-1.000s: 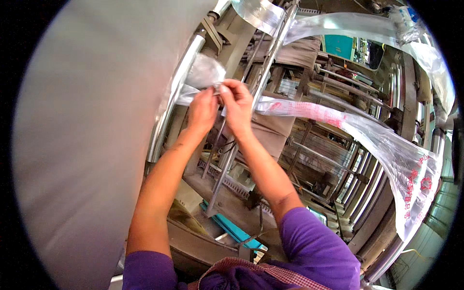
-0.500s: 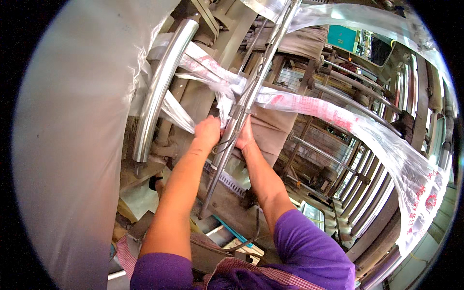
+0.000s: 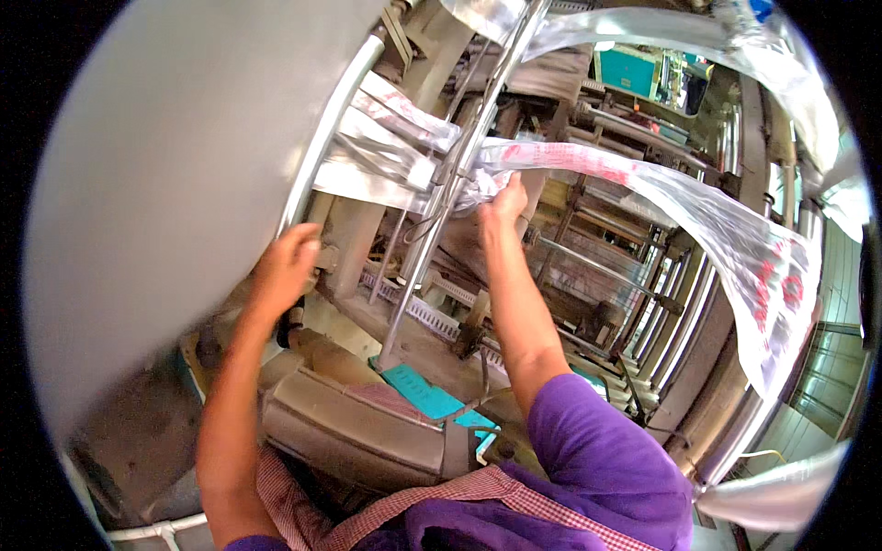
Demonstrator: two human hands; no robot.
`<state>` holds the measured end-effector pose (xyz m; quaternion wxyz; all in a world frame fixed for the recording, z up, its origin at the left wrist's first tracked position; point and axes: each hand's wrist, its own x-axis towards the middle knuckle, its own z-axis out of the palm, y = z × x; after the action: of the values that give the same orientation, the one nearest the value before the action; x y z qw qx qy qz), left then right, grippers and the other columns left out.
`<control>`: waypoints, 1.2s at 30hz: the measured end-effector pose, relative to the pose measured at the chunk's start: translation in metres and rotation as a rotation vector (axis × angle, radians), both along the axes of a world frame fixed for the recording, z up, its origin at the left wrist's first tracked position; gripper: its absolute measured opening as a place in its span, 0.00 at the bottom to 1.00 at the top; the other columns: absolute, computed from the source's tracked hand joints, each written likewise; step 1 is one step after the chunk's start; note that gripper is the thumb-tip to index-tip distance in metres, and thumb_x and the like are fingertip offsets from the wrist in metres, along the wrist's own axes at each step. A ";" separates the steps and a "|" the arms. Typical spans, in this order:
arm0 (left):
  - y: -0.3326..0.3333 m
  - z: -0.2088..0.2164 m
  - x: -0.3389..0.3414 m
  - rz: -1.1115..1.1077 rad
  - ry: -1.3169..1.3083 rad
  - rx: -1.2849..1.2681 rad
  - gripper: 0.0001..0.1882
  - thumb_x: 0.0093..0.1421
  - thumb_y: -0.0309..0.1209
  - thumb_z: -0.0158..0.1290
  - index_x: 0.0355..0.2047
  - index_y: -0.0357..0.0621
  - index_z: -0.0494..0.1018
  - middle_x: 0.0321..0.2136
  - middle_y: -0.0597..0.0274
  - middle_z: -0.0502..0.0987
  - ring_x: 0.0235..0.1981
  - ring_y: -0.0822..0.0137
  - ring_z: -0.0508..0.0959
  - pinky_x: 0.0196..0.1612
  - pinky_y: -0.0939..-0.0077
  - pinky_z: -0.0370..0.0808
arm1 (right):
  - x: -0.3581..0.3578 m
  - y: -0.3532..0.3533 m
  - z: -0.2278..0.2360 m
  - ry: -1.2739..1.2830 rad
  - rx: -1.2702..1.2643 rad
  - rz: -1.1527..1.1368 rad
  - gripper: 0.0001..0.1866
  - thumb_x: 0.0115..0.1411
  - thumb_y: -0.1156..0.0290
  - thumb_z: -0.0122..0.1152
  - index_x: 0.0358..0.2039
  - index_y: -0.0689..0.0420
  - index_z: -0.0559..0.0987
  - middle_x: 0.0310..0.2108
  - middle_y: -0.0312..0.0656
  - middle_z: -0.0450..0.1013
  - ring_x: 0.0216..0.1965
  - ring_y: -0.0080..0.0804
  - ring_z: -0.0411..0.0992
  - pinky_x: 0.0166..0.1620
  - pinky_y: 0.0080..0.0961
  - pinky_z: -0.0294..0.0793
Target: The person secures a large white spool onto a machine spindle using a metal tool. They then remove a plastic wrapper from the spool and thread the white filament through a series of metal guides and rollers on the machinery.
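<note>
My right hand (image 3: pixel 504 196) is closed on a bunched part of the clear plastic film with red print (image 3: pixel 574 161), just right of a slanting metal bar (image 3: pixel 467 147). That film runs behind the bar and arches away to the right. Left of the bar it continues as flattened strips (image 3: pixel 377 165) toward a shiny metal roller (image 3: pixel 335 115). My left hand (image 3: pixel 287 266) is at the roller's lower end, beside a wide sheet of pale film (image 3: pixel 184 184). Its fingers are loosely bent and apart, with nothing seen in them; whether they touch the roller I cannot tell.
A machine frame with several rods and rollers (image 3: pixel 634 266) fills the right side. Another film band (image 3: pixel 643 29) crosses overhead. Below my hands are a rounded grey machine cover (image 3: pixel 354 427), a teal flat piece (image 3: pixel 418 390) and a white perforated strip (image 3: pixel 423 317).
My left hand has left the film by the bar and moved left to the roller's end. My right hand has moved up and right with bunched film. The strips left of the bar lie wider.
</note>
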<state>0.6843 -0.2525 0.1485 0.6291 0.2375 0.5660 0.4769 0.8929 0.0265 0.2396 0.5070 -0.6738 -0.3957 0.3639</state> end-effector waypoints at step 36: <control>0.028 0.554 -0.106 -0.023 0.137 0.587 0.25 0.58 0.34 0.52 0.54 0.41 0.62 0.50 0.64 0.66 0.52 0.71 0.64 0.54 0.75 0.60 | -0.203 -0.183 0.470 1.177 0.431 1.369 0.17 0.61 0.68 0.48 0.47 0.64 0.69 0.43 0.44 0.71 0.45 0.33 0.70 0.50 0.31 0.68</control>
<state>0.5785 -0.2242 0.7022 0.4996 0.4472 0.4423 0.5957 0.6895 -0.1562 0.7095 0.4149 0.1087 -0.4452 0.7860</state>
